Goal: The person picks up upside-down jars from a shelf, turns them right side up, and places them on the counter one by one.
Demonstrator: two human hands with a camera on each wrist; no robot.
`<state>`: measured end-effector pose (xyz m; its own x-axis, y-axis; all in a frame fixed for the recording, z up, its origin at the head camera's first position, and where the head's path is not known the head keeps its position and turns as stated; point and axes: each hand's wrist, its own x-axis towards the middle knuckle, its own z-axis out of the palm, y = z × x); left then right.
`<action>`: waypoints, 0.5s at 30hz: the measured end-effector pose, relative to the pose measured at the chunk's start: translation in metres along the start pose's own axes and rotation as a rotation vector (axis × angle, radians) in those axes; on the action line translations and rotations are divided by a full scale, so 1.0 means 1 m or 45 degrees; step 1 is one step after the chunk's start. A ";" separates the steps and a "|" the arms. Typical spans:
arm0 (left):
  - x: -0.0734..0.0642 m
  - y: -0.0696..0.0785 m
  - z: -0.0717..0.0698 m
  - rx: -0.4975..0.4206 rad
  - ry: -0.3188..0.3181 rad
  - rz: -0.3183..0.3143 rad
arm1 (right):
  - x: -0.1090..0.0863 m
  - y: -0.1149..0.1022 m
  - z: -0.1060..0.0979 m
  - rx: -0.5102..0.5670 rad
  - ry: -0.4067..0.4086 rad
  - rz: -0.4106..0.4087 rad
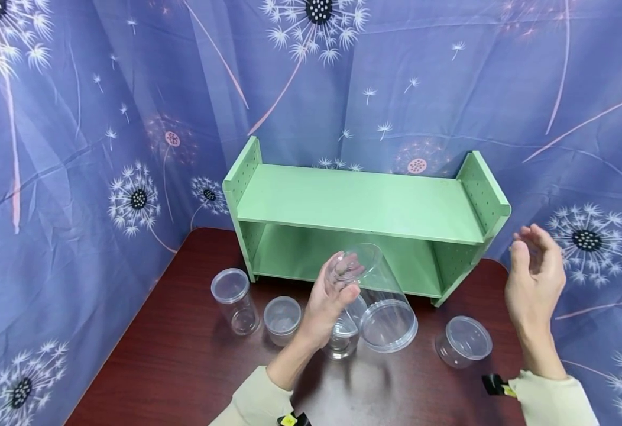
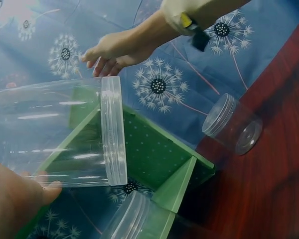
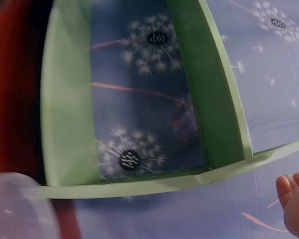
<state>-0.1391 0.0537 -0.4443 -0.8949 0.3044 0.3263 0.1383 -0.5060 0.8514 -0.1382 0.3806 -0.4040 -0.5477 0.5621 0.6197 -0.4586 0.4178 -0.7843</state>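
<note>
My left hand (image 1: 321,307) grips a large clear plastic jar (image 1: 380,284) near its bottom end. The jar is tilted, its ribbed lid (image 2: 113,132) pointing down and to the right in the head view. It is held above the table, in front of the green shelf (image 1: 359,201). Off to the right, my right hand (image 1: 537,278) is raised with loosely bent fingers and nothing in it. Below that hand stands a short lidded jar (image 1: 462,343). Another clear jar (image 1: 340,346) is partly hidden behind the left hand and the held jar.
Toward the left of the dark red table (image 1: 146,355) stand a tall clear jar (image 1: 236,305) and a short one (image 1: 282,322). The two-level shelf stands at the back. Behind it hangs a blue dandelion-print cloth (image 1: 396,77), which also runs along the left side.
</note>
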 end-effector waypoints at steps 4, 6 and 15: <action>0.000 -0.003 0.003 -0.009 0.019 0.001 | -0.031 0.003 -0.010 0.212 -0.093 -0.023; 0.000 -0.004 0.004 -0.014 0.028 -0.003 | -0.047 0.006 -0.014 0.315 -0.165 -0.055; 0.000 -0.013 0.012 -0.079 0.039 -0.016 | -0.107 0.016 -0.020 0.507 -0.449 -0.106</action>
<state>-0.1354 0.0699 -0.4507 -0.9092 0.2864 0.3022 0.1013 -0.5518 0.8278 -0.0730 0.3410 -0.4839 -0.6687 0.2363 0.7049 -0.7027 0.1089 -0.7031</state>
